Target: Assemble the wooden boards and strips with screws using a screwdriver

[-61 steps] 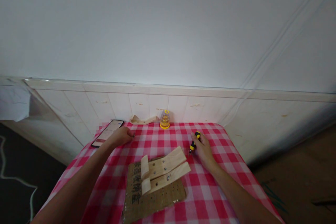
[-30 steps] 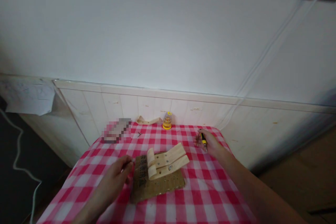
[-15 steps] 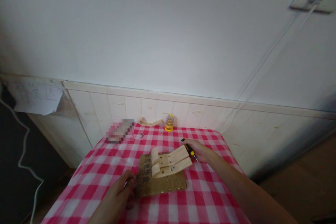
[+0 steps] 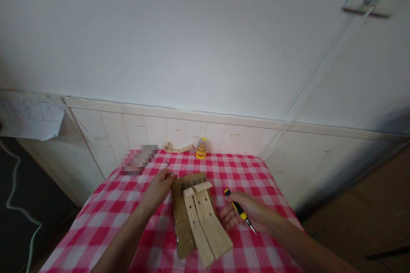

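A piece of brown cardboard (image 4: 184, 236) with printed characters along its far edge lies on the checked cloth. My left hand (image 4: 162, 185) is closed at its far left corner, fingertips partly hidden. On the cardboard rest two pale, wood-coloured strips (image 4: 205, 217) side by side, with bent-over far ends and small dark holes or fasteners; their near ends reach past the cardboard. A black and yellow screwdriver (image 4: 238, 208) is held in my right hand (image 4: 248, 209), its metal tip pointing down and right. That hand is just right of the strips, its lower fingers curled close to them.
Near the wall stands a clear, yellow-based container (image 4: 201, 149) of small pieces. Left of it lies another pale bent strip (image 4: 177, 148). A pixelated object (image 4: 139, 160) sits at the far left, with a small dark item (image 4: 168, 164) near it. The red-and-white tablecloth (image 4: 153, 239) covers the table.
The cardboard and its strips have turned clockwise, so the bent ends now face the wall. My left hand has moved forward; my right hand has come nearer to me with the screwdriver.
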Motion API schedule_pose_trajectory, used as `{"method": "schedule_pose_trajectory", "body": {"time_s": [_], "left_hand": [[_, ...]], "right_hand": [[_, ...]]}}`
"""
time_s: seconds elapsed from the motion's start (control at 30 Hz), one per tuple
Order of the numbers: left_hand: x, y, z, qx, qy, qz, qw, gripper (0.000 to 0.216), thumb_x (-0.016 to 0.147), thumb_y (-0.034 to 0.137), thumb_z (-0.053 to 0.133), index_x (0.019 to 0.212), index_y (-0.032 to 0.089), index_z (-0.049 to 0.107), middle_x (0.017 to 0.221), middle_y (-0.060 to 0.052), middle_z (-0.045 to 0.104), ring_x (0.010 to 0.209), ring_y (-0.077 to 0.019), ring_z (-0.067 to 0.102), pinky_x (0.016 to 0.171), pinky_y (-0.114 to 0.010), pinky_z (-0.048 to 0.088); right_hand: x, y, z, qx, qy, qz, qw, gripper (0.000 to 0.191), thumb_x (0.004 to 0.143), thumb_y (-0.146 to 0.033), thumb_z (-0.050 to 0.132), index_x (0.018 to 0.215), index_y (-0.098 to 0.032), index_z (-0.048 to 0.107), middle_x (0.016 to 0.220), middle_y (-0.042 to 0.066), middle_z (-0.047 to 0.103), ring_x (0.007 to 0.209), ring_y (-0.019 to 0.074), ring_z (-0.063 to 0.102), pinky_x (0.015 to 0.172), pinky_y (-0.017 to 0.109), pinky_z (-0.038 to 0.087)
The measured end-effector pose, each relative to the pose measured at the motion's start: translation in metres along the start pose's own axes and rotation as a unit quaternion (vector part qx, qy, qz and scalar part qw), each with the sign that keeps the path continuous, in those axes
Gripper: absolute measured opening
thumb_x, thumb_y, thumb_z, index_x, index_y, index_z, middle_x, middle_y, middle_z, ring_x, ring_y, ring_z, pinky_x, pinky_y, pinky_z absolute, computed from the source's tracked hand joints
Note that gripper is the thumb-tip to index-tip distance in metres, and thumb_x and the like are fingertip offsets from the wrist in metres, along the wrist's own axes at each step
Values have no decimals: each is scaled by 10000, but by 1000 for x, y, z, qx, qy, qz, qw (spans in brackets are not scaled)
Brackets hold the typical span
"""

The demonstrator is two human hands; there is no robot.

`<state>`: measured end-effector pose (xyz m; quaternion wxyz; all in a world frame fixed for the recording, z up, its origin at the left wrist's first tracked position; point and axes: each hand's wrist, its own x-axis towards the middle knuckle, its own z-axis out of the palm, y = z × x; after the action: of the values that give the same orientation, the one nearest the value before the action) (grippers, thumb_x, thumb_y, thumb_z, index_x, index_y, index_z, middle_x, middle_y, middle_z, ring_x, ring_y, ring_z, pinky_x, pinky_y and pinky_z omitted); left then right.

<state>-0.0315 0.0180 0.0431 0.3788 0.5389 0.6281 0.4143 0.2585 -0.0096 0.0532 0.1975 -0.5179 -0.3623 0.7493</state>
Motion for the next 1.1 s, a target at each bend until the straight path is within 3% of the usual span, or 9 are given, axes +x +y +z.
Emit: {"method": "schedule_pose_trajectory", "body": {"time_s": [0.2,0.3,0.4,0.47,0.53,0.63,0.73,0.8,1.1], "left_hand": [[14,16,4,42,-39,19,998,269,718,445,566,633,190,570,613,6,573,634,-180,548,595,-276,378],[2,13,-4,55,-50,39,996,296,744,456,559,648,179,600,607,9,568,603,-163,514,582,-273,348],[-20,-1,-4,-7,-97,10,995,292,757,438,576,682,167,651,590,15,576,570,-152,509,572,-269,361],[-37,-8,0,-52,-108,-11,993,275,752,416,604,694,161,688,598,7,609,581,-153,532,584,-267,380],[-55,-9,6,-96,-95,-43,990,259,741,401,649,777,161,741,710,-23,704,666,-175,607,644,-274,432],[-78,-1,14,-168,-121,-84,975,269,728,402,695,844,174,774,837,-57,768,768,-216,677,716,-302,490],[-90,7,21,-198,-145,-91,965,225,727,379,712,808,180,778,800,-51,760,739,-203,674,696,-291,497],[-91,8,23,-192,-154,-79,966,179,733,342,716,775,178,776,786,-46,750,743,-191,667,692,-274,490],[-83,6,25,-162,-202,-71,963,203,803,347,672,852,183,781,855,-62,778,805,-207,708,737,-283,529]], "right_hand": [[-15,9,5,-56,-36,-51,996,177,708,-283,620,743,-113,658,699,110,736,595,188,723,558,267,572],[-19,0,6,-105,21,-117,987,140,683,-282,675,717,-174,591,576,8,670,522,138,647,516,223,499],[-21,-12,12,-165,90,-190,964,134,721,-257,662,683,-196,548,485,-81,510,416,72,448,438,188,342],[-22,-19,20,-194,113,-212,951,111,756,-228,642,710,-203,545,504,-95,468,416,68,382,431,194,300],[-22,-23,34,-244,135,-246,928,80,769,-194,642,721,-195,578,560,-74,509,484,83,438,476,199,333],[-22,-23,57,-307,125,-302,894,51,781,-161,653,816,-190,675,723,-24,650,677,130,586,614,223,430],[-23,-18,78,-312,98,-324,888,150,810,-170,667,945,-206,723,869,3,733,797,159,660,711,247,480],[-23,-15,87,-318,94,-319,888,87,830,-173,662,869,-204,734,810,0,733,757,155,664,689,243,481],[-21,-5,81,-365,120,-310,870,88,876,-183,646,885,-218,726,775,-6,734,700,146,682,649,229,518]]}}
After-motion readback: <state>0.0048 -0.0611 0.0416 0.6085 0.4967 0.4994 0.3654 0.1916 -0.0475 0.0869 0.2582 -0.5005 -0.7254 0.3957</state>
